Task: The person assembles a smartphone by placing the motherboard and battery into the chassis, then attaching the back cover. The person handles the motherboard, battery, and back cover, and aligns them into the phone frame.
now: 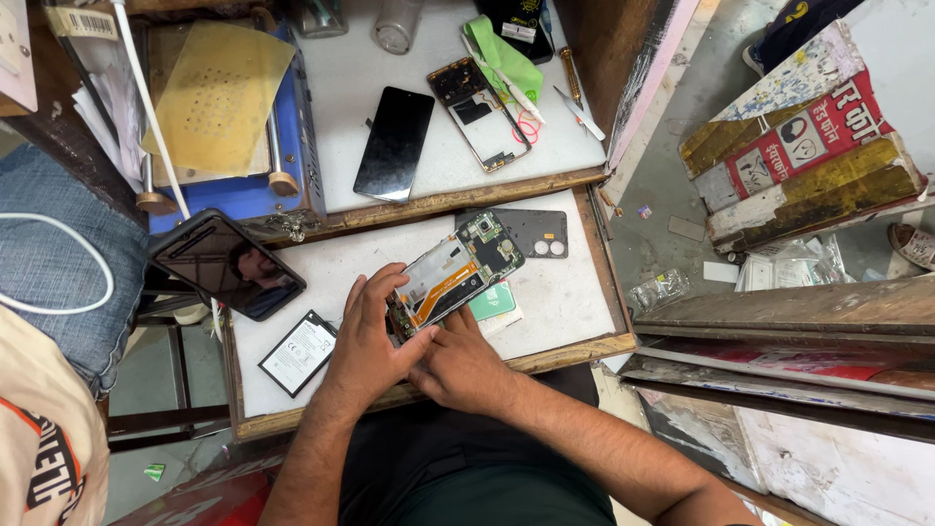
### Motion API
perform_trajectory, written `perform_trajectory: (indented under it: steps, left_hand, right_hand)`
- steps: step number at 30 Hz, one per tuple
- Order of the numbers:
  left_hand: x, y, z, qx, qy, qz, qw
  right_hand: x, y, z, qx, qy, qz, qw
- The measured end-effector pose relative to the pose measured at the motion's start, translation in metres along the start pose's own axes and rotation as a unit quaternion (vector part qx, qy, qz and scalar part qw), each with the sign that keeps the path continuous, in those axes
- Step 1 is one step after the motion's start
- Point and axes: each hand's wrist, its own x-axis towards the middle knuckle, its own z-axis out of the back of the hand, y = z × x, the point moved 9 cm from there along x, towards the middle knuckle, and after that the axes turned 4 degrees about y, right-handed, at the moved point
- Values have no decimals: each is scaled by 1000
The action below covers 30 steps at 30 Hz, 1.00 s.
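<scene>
Orange ribbon cable and grey metal show inside the opened smartphone with its back removed, which I hold tilted just above the white-topped wooden counter. My left hand curls around the phone's lower left edge, fingers closed on its side. My right hand comes in from below and grips the bottom end, the thumb pressing up against the frame. Both hands touch each other at the phone's lower corner.

Under the phone's right side lies a small green card, flat on the counter. Just beyond the phone's top end sits a dark grey phone back cover with camera openings, flat and partly hidden by the phone. To my left, a flat black rectangular battery with a white label lies near the counter's front left corner, close to my left wrist but apart from it. A black phone with a glossy dark screen overhangs the counter's left edge.

On the upper white shelf behind, a black glass screen panel lies beside another opened phone frame, with a green strip of plastic above it. A blue machine with a yellow pad on top stands to the left.
</scene>
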Motion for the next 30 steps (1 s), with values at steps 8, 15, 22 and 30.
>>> perform_trajectory:
  steps: [8, 15, 22, 30]
  left_hand:
    - [6, -9, 3, 6, -14, -16, 1000]
    - [-1, -24, 30, -27, -91, -54, 994]
    - [-40, 14, 71, 115, -98, 114, 982]
    - [-62, 36, 56, 302, -28, 216, 928]
  right_hand:
    - [-2, -5, -12, -50, 36, -55, 997]
    - [-3, 1, 2, -65, -13, -70, 995]
    - [-31, -11, 47, -50, -140, -92, 985]
    - [-83, -72, 92, 31, -247, -153, 956]
